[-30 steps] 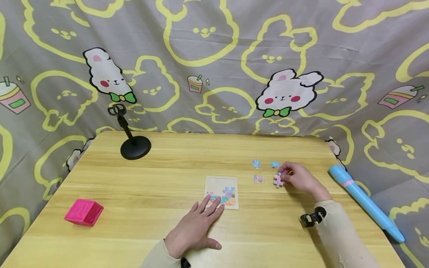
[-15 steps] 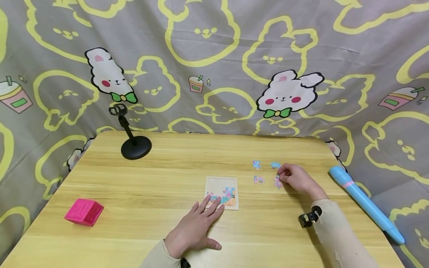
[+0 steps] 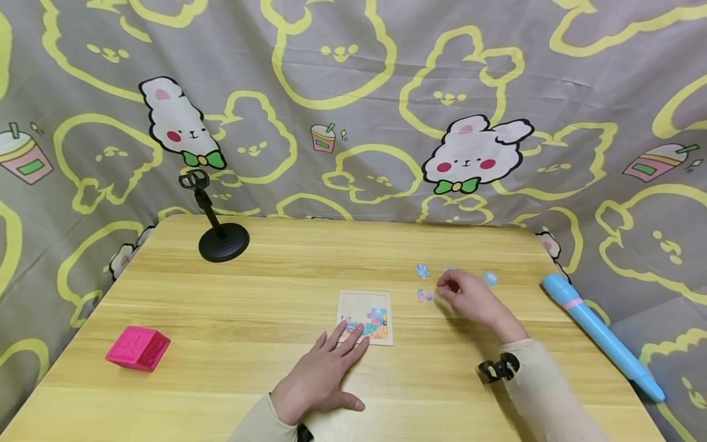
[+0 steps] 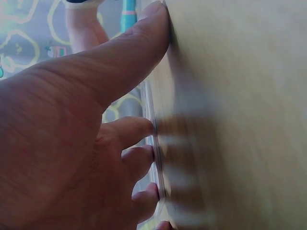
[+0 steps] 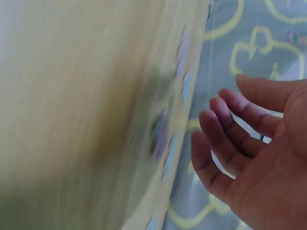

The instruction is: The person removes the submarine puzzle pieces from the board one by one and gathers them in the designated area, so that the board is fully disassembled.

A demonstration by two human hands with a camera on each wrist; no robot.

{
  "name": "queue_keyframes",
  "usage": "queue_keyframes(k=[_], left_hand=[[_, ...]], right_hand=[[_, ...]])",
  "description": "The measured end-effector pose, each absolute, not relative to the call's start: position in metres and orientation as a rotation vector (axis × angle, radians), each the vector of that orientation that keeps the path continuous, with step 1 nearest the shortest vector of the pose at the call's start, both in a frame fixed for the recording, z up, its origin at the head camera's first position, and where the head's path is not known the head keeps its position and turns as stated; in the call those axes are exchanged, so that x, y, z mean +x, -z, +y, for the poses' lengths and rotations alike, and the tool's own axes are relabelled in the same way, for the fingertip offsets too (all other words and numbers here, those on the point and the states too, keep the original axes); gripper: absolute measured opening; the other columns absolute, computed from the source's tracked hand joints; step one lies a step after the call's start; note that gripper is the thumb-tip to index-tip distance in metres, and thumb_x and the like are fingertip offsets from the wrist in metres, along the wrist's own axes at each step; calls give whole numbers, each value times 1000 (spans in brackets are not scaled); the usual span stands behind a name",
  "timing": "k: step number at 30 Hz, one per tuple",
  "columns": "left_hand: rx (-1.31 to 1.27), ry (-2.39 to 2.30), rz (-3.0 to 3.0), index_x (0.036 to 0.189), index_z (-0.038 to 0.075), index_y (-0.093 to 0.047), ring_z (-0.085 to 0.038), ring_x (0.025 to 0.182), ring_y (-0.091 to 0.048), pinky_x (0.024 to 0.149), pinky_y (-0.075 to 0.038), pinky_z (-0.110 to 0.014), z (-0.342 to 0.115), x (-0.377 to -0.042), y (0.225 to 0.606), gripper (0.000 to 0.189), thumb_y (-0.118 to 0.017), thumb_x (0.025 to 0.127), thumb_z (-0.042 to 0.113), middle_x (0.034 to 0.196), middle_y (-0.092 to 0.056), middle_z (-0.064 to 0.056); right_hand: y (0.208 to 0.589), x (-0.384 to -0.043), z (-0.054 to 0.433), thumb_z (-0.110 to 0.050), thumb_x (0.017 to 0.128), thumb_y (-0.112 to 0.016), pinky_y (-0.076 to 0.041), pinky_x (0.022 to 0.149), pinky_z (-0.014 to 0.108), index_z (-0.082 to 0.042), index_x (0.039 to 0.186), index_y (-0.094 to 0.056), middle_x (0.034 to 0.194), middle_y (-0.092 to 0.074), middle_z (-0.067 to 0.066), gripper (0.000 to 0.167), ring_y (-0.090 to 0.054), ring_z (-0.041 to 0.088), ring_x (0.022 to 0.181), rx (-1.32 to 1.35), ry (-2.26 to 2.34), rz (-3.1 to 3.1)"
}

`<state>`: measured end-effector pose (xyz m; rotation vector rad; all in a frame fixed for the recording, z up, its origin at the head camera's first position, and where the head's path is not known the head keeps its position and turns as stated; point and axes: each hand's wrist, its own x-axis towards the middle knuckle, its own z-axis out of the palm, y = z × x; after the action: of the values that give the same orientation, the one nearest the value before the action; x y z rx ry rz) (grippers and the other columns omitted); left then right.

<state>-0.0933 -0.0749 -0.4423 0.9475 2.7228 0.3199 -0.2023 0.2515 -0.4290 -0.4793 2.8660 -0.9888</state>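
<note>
My left hand [image 3: 323, 374] lies flat with straight fingers, their tips resting on the lower part of a small jigsaw tray [image 3: 359, 301]. Some pink, blue and orange pieces fill the tray's bottom and right side. My right hand [image 3: 476, 299] hovers over the loose jigsaw pieces with loosely bent fingers and holds nothing in the right wrist view. To its left lie a blue piece [image 3: 422, 271] and a pink piece [image 3: 426, 296]; another blue piece [image 3: 490, 278] lies beyond it. A pink piece [image 5: 160, 134], blurred in the right wrist view, is hidden by the hand in the head view.
A black stand [image 3: 223, 242] with a round base is at the back left. A pink cube-shaped box [image 3: 138, 348] sits on the left. Along the right table edge lies a long blue pen-shaped object [image 3: 602, 334]. A patterned curtain [image 3: 364, 123] hangs behind the table.
My right hand has moved left from the pink piece toward the pieces nearer the tray, uncovering a blue piece on the right. My left hand has stayed on the tray.
</note>
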Motion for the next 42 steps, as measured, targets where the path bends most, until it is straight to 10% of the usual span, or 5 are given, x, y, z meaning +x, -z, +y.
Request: queue_keyframes(k=[24, 42], left_hand=[[944, -323, 2713, 155, 16, -34, -32, 147, -13, 110, -27, -56, -76, -94, 444, 102, -71, 74, 65, 162, -20, -2], [949, -325, 2716, 155, 16, -34, -32, 147, -13, 110, -27, -56, -75, -95, 443, 101, -71, 75, 65, 162, -20, -3]], right_hand=[[438, -188, 147, -12, 88, -73, -46, 77, 35, -3, 117, -67, 101, -54, 1, 31, -50, 14, 84, -911, 707, 2703], [442, -193, 142, -8, 89, -71, -46, 78, 37, -11, 99, -61, 93, -53, -1, 15, -51, 17, 89, -934, 691, 2775]])
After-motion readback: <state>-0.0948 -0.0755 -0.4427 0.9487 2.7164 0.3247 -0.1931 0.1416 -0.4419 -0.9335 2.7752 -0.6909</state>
